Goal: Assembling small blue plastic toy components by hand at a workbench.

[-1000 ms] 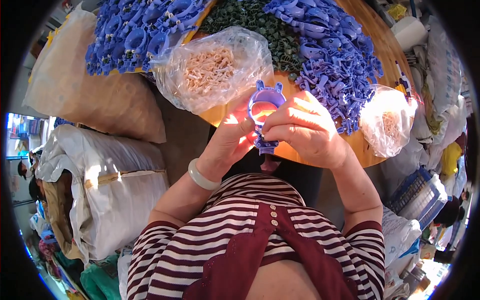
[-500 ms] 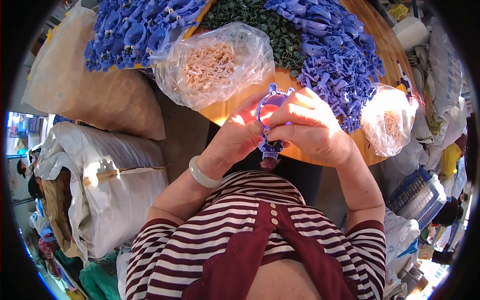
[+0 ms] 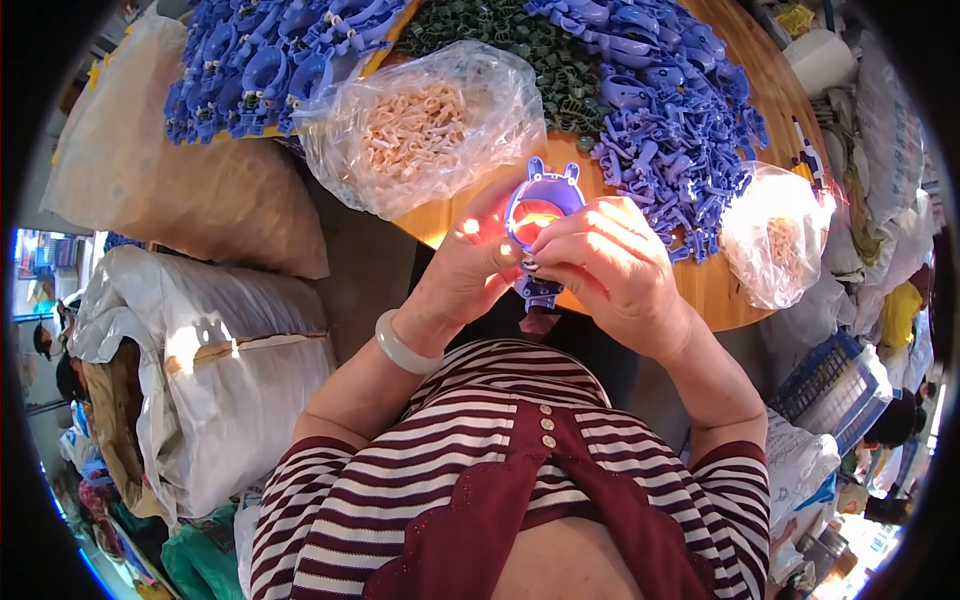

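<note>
Between my two hands, just off the table's near edge, is a purple-blue plastic toy shell (image 3: 557, 186) with a round ring-like opening and two ear-shaped tabs at its far end. My left hand (image 3: 474, 258) is closed round its left side, the thumb pressed near the lower part of the ring. My right hand (image 3: 618, 262) pinches with thumb and fingertips at the ring's lower right; whatever small part may be in that pinch is hidden by the fingers. A narrower section of the shell with dark details shows below my fingers.
Across the wooden table (image 3: 470, 212) lie a clear bag of peach-coloured small parts (image 3: 415, 125), heaped dark green parts (image 3: 490, 45) and piled purple-blue parts (image 3: 660, 130). A second clear bag (image 3: 775, 240) sits at the right edge. Large sacks (image 3: 205, 370) stand left, a blue crate (image 3: 835, 390) right.
My right hand has shifted slightly down and turned, uncovering more of the ring and its second ear tab. My left hand keeps its hold on the shell.
</note>
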A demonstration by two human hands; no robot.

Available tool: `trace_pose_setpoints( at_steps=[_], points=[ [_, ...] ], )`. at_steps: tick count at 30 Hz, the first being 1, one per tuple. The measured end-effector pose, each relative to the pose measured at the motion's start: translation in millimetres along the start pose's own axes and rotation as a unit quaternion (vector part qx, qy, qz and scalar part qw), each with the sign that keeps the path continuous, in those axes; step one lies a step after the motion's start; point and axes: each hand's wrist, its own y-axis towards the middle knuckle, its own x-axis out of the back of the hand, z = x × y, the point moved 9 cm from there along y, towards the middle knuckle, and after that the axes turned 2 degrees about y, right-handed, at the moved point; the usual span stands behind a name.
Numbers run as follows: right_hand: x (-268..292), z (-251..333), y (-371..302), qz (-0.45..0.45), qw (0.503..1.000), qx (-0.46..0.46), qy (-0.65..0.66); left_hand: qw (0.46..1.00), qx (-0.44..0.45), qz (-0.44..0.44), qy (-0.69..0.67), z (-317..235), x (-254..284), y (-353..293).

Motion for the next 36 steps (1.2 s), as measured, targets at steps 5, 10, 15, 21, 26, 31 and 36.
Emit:
trace_pose_setpoints(
  at_steps=[5, 10, 15, 21, 26, 31, 36],
  points=[
    [6, -2, -7, -0.058, 0.998, -0.022, 0.009, 1.000, 0.008, -0.008, 0.010, -1, 1, 1],
    [2, -5, -8, -0.053, 0.998, -0.033, -0.006, 1.000, 0.007, -0.003, 0.015, -1, -2, 0],
    [-1, -6, -9, -0.060, 0.997, -0.046, 0.004, 1.000, 0.001, -0.019, 0.014, -2, 1, -2],
    [2, -11, -12, -0.083, 0.991, -0.102, 0.006, 0.996, -0.044, -0.007, 0.075, -8, 3, -1],
    [2, -13, -19, -0.116, 0.983, -0.134, 0.044, 0.982, -0.114, 0.006, 0.149, -17, 6, -7],
    [-4, -16, -28, -0.169, 0.959, -0.192, 0.118, 0.950, -0.195, 0.054, 0.239, -29, -6, -11],
    [-9, -20, -31, -0.158, 0.948, -0.241, 0.134, 0.905, -0.244, 0.090, 0.336, -36, -17, -15]
  ],
)
